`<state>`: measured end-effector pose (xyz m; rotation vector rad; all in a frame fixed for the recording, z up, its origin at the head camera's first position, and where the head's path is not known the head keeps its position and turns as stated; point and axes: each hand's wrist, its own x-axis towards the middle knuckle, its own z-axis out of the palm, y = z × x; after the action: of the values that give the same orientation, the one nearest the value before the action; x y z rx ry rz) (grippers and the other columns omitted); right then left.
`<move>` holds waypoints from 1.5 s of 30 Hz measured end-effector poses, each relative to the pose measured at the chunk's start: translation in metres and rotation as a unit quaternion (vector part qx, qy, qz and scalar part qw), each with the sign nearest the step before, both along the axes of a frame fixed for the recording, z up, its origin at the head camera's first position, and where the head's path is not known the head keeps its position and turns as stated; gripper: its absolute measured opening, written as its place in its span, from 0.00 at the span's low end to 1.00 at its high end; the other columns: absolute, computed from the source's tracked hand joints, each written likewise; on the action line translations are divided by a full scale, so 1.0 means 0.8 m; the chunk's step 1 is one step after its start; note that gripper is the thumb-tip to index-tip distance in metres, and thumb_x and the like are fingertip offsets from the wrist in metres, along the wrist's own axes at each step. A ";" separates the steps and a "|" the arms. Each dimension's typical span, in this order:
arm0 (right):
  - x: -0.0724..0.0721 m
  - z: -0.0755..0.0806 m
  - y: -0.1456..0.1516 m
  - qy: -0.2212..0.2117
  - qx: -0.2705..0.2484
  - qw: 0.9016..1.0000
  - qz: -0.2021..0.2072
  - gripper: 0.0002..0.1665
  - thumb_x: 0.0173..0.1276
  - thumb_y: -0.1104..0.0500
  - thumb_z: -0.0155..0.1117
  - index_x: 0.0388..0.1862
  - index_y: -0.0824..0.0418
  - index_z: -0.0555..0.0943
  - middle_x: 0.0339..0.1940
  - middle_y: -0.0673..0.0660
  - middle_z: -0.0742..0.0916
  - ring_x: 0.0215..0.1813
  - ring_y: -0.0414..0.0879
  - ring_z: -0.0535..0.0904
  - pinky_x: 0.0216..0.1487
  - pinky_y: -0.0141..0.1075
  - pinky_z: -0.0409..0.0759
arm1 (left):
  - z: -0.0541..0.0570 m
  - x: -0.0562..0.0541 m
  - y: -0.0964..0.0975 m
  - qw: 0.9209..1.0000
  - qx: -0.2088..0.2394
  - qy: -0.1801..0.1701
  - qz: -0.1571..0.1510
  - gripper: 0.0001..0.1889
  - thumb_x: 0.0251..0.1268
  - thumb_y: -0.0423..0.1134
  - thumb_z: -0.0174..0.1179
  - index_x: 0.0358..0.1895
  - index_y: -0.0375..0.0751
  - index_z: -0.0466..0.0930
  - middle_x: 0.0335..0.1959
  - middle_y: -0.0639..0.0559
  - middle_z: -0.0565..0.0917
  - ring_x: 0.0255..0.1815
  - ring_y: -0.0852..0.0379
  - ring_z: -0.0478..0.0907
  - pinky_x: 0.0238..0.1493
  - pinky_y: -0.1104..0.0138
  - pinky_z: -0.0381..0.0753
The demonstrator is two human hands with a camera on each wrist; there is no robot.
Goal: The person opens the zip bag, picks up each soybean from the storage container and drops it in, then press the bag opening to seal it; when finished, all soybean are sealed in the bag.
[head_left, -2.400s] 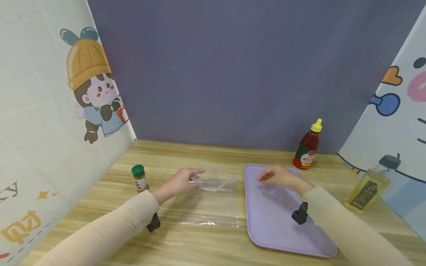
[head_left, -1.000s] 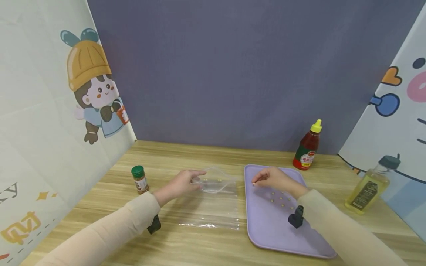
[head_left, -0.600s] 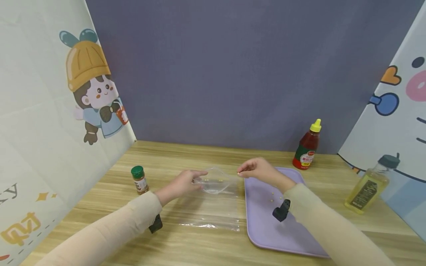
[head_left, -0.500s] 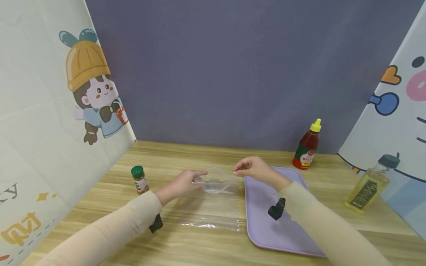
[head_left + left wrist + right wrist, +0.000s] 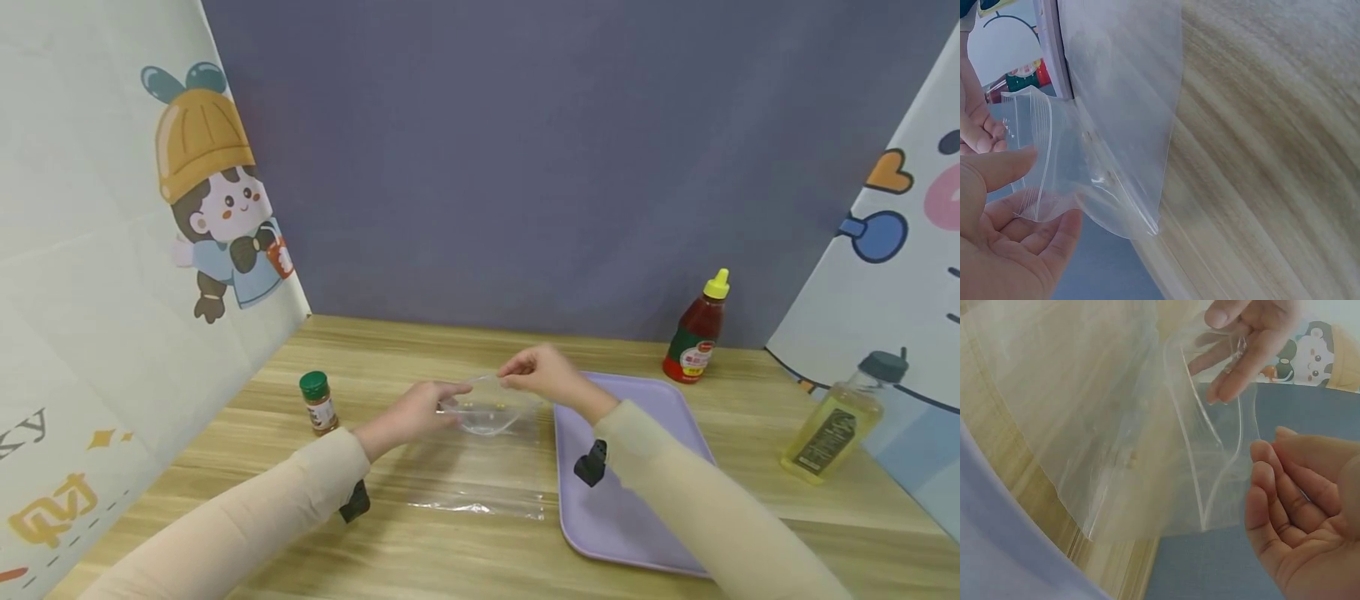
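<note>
Zip-lock bag point(image 5: 480, 467), judged limp and slippery, is held by the left hand point(image 5: 412, 410) at nine o'clock of the lilac tray point(image 5: 600, 525); grip of the right hand point(image 5: 546, 377) cannot be told. Zip ridges point(image 5: 1042, 122) are best pinched.

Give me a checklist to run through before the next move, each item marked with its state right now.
1. Bag mouth open: ok, it gapes toward the hands.
2. Left hand steadying the bag: ok, it grips the side of the mouth.
3. Right hand at the mouth: ok, its fingertips are at the opening.
4. Piece between the right fingertips: cannot tell, none shows.
5. Small yellow pieces inside the bag: ok, a few show through the plastic.
6. Pieces left on the tray: cannot tell, the right arm hides part of it.
</note>
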<state>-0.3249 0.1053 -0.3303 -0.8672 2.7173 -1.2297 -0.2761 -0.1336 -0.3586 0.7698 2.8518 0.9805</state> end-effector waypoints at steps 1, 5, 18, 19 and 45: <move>0.000 0.000 0.000 -0.004 -0.004 1.000 -0.007 0.08 0.62 0.60 0.70 0.38 0.63 0.87 0.35 0.57 0.90 0.34 0.41 0.84 0.37 0.32 0.85 | 0.000 0.000 0.000 1.000 0.001 -0.002 0.000 0.28 0.61 0.32 0.63 0.66 0.35 0.70 0.62 0.39 0.78 0.54 0.42 0.81 0.55 0.56 0.83; -0.003 0.000 0.011 -0.023 -0.038 0.999 -0.010 0.10 0.62 0.60 0.69 0.39 0.66 0.87 0.35 0.59 0.89 0.35 0.48 0.86 0.40 0.37 0.87 | 0.001 0.001 -0.001 1.000 0.006 -0.005 0.003 0.28 0.61 0.32 0.63 0.66 0.35 0.70 0.63 0.40 0.77 0.55 0.43 0.80 0.56 0.55 0.82; 0.000 -0.016 0.103 -0.072 -0.015 0.997 -0.030 0.15 0.65 0.62 0.65 0.45 0.74 0.83 0.36 0.62 0.89 0.36 0.48 0.84 0.40 0.42 0.85 | -0.001 0.005 -0.005 1.000 0.013 -0.010 0.005 0.28 0.61 0.30 0.63 0.66 0.36 0.70 0.64 0.41 0.76 0.54 0.43 0.81 0.55 0.58 0.83; 0.002 -0.019 0.111 -0.074 -0.011 0.997 -0.033 0.16 0.65 0.62 0.65 0.45 0.74 0.83 0.37 0.62 0.89 0.37 0.49 0.84 0.41 0.44 0.86 | -0.001 0.005 -0.006 1.000 0.013 -0.010 0.006 0.28 0.61 0.30 0.63 0.66 0.36 0.70 0.64 0.41 0.76 0.54 0.43 0.80 0.55 0.57 0.83; -0.021 -0.069 0.219 -0.123 0.108 0.981 -0.105 0.15 0.59 0.58 0.72 0.43 0.63 0.85 0.40 0.56 0.87 0.39 0.46 0.78 0.42 0.35 0.82 | 0.001 0.010 -0.011 1.000 0.010 0.001 0.013 0.28 0.61 0.31 0.64 0.66 0.36 0.72 0.62 0.40 0.78 0.48 0.47 0.81 0.47 0.63 0.85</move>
<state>-0.3417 0.2806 -0.3853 -0.3854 2.7202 -0.9688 -0.2683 -0.1422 -0.3579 0.7366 2.8660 1.0140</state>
